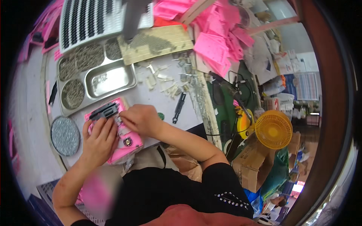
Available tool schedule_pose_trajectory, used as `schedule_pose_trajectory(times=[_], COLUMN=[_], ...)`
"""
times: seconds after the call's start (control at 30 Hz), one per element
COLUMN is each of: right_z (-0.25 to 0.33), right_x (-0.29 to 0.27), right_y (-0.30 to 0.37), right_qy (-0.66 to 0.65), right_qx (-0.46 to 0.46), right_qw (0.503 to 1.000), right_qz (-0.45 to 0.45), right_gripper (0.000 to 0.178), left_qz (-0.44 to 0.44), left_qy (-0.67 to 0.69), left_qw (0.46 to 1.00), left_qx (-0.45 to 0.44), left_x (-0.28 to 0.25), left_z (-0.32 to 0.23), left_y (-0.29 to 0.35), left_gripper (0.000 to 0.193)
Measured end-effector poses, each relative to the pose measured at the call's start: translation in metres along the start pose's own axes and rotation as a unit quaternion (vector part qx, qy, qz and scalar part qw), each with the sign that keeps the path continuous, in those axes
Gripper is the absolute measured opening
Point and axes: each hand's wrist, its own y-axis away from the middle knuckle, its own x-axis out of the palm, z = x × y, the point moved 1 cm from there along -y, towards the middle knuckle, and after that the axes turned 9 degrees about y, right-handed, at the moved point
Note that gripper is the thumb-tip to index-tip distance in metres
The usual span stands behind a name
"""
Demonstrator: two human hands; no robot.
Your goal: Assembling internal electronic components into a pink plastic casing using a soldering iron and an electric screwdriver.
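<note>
A pink plastic housing (132,140) lies on the table edge in front of me. A black plastic part (106,110) is set in its far end, and a round metal-rimmed piece (128,141) sits at its near end. My left hand (98,140) grips the housing from the left, its bent fingertips by the black part. From the right, my right hand (142,119) reaches over the housing with thumb and fingers pinched together. Small pale pieces show under those fingertips, but what the pinch holds is hidden.
Beyond the housing stands a metal compartment tray (130,77) with many small screws. A round dish (65,136) of metal bits is at left. Small clear pieces (166,81) and a black strip-shaped part (179,108) lie at right, before a yellow fan (273,129). Pink shells (213,47) pile up behind.
</note>
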Motion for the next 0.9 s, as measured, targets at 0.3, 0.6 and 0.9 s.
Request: schedule_pose_trajectory(times=[0.3, 0.6, 0.9], right_z=[-0.201, -0.248, -0.072], right_x=[-0.131, -0.171, -0.209], right_y=[-0.05, -0.062, 0.041], right_qy=[0.284, 0.343, -0.131], right_qx=[0.296, 0.242, 0.115], right_qw=[0.91, 0.905, 0.896], right_qz=[-0.058, -0.059, -0.409], right_gripper=[0.051, 0.025, 0.024], left_qz=[0.081, 0.121, 0.05], left_qy=[-0.027, -0.062, 0.0], left_qw=[0.996, 0.989, 0.998], left_qx=[0.003, 0.054, 0.047], left_x=[-0.013, -0.024, -0.024], left_z=[0.004, 0.01, 0.004], left_y=[0.009, 0.013, 0.002], left_gripper=[0.055, 0.061, 0.053])
